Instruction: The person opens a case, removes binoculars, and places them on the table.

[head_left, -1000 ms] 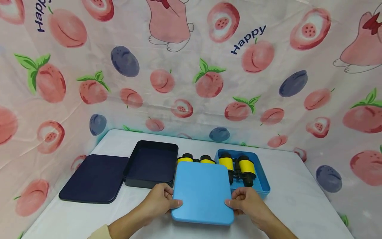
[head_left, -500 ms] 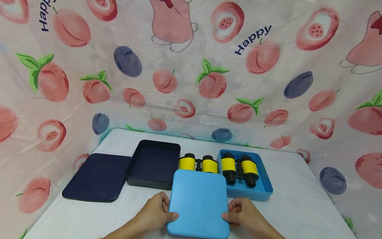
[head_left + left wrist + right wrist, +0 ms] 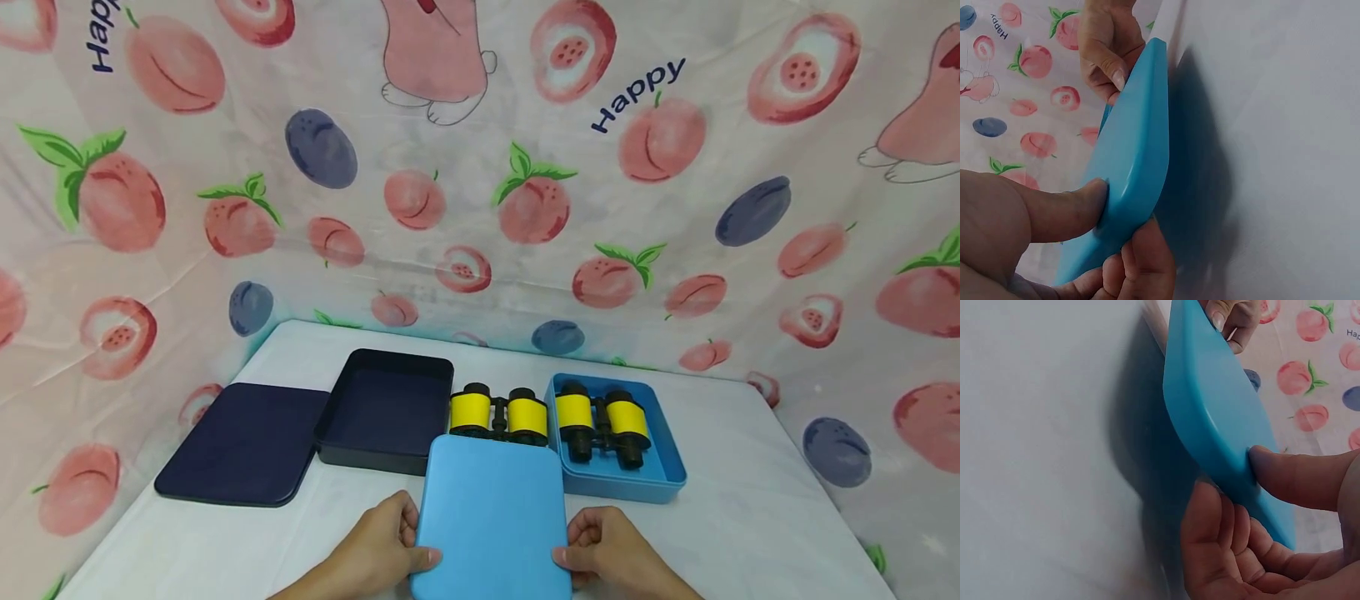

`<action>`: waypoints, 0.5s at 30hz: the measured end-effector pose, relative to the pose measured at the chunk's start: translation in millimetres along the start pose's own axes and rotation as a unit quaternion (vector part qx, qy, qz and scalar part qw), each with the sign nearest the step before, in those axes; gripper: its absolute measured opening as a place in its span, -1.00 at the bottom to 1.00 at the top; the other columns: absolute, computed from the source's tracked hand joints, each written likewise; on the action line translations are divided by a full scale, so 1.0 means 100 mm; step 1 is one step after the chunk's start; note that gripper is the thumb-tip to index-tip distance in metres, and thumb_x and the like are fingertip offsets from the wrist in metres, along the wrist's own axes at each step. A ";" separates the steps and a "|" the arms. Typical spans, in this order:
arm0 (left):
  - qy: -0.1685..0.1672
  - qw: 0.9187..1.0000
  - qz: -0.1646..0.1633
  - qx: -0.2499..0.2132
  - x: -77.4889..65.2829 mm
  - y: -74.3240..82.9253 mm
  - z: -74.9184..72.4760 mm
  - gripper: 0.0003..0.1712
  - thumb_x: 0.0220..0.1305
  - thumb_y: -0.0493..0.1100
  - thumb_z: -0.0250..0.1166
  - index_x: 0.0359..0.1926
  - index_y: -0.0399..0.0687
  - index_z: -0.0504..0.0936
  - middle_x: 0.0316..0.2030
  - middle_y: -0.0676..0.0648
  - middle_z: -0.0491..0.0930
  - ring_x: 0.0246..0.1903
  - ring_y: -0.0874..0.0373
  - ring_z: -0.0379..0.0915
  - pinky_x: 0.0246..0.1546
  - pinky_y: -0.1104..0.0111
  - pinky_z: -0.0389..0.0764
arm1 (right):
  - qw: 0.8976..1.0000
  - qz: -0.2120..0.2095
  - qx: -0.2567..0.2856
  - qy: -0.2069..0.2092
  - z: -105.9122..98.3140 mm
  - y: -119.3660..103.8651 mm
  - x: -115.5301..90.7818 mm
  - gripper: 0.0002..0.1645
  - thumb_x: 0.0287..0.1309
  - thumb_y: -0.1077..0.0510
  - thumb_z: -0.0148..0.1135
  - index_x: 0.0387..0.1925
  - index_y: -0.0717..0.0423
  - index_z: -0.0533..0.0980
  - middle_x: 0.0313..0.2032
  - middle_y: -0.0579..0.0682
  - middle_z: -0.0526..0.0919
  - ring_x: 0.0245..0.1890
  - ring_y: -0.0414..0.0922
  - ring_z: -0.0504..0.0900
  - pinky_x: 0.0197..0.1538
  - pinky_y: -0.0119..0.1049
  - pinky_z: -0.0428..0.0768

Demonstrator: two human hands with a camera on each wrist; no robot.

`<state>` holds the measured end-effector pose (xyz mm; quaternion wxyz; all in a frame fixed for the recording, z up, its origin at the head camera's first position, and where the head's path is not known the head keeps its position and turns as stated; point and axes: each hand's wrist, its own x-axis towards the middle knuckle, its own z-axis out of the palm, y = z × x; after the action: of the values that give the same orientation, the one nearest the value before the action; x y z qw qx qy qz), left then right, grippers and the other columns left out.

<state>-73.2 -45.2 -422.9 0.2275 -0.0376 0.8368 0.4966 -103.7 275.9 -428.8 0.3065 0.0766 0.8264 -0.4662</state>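
A flat blue lid [image 3: 491, 521] with rounded corners lies between my two hands, its near edge cut off by the head view. My left hand [image 3: 382, 542] pinches its left edge, thumb on top and fingers curled beneath. On the opposite edge my right hand [image 3: 617, 548] pinches it the same way. Both wrist views show the lid [image 3: 1125, 156] tilted above the white cloth, casting a shadow. Beyond its far edge are yellow-and-black binoculars [image 3: 499, 414], their lower part hidden. A second pair of binoculars [image 3: 602, 423] lies in an open blue box [image 3: 626, 488] at right.
An open dark navy box [image 3: 375, 458] stands left of the middle binoculars. Against its left side lies a flat dark lid [image 3: 240, 446]. White cloth [image 3: 757, 500] covers the table, and a fruit-patterned curtain [image 3: 495, 100] hangs behind and at the sides.
Both hands have drawn the blue lid towards me and slightly left. More of the middle binoculars and the whole front of the blue box now show.
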 end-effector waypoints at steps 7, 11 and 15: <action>-0.039 0.998 -0.005 -0.040 -0.06 -0.05 0.03 -0.55 0.17 -0.27 0.56 -0.22 -0.18 0.38 -0.43 -0.09 0.40 -0.46 0.08 0.35 -0.45 0.31 0.45 | 1.000 0.018 -0.005 -0.025 0.00 0.07 -0.01 -0.70 0.22 0.14 0.50 -0.20 0.24 0.57 -0.41 -0.01 0.63 -0.41 -0.16 0.68 -0.12 -0.34 0.78; -0.055 0.998 -0.007 -0.042 -0.03 -0.12 0.05 -0.55 0.18 -0.24 0.56 -0.21 -0.17 0.38 -0.42 -0.10 0.41 -0.50 0.07 0.33 -0.46 0.31 0.41 | 0.999 0.026 -0.008 -0.024 0.01 0.09 0.00 -0.72 0.21 0.15 0.51 -0.22 0.23 0.57 -0.43 -0.02 0.62 -0.43 -0.16 0.65 -0.13 -0.36 0.76; -0.070 0.996 -0.022 -0.043 0.11 -0.29 0.11 -0.51 0.15 -0.16 0.59 -0.20 -0.13 0.39 -0.41 -0.09 0.44 -0.52 0.06 0.37 -0.48 0.30 0.43 | 0.999 0.030 -0.006 -0.025 0.01 0.11 0.00 -0.76 0.23 0.18 0.48 -0.24 0.23 0.58 -0.43 -0.01 0.61 -0.45 -0.15 0.61 -0.17 -0.37 0.74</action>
<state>-71.1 -48.2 -455.8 0.2946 -0.0311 0.7957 0.5283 -99.0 281.6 -437.3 0.3412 0.0877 0.8189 -0.4532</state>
